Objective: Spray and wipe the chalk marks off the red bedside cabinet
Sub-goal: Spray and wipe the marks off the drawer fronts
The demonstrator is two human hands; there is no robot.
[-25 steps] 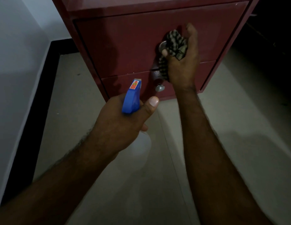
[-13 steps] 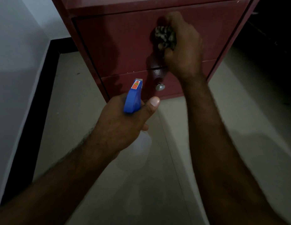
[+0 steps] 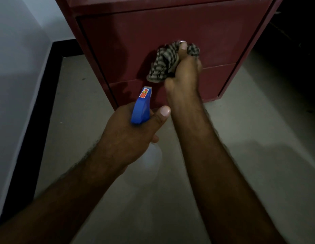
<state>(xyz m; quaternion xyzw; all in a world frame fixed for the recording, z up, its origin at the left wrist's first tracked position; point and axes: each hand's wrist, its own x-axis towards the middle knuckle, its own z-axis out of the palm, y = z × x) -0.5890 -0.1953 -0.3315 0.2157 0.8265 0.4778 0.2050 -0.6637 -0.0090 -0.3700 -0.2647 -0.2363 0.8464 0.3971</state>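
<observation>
The red bedside cabinet (image 3: 128,37) fills the top of the view, with two drawer fronts facing me. My right hand (image 3: 184,74) grips a bunched checked cloth (image 3: 162,65) and presses it against the upper drawer front, over the drawer's metal knob, of which only a sliver shows. My left hand (image 3: 128,136) holds a spray bottle with a blue trigger head (image 3: 141,107) pointing at the lower drawer; its pale bottle body (image 3: 152,159) hangs below my hand. No chalk marks stand out in the dim light.
Pale tiled floor (image 3: 258,138) spreads in front of the cabinet. A white wall (image 3: 16,59) with a black skirting strip (image 3: 38,120) runs along the left. A dark area lies to the right of the cabinet.
My right hand with the cloth rose up the upper drawer front, then came back down and to the right over the knob. The left hand with the sprayer stayed almost still.
</observation>
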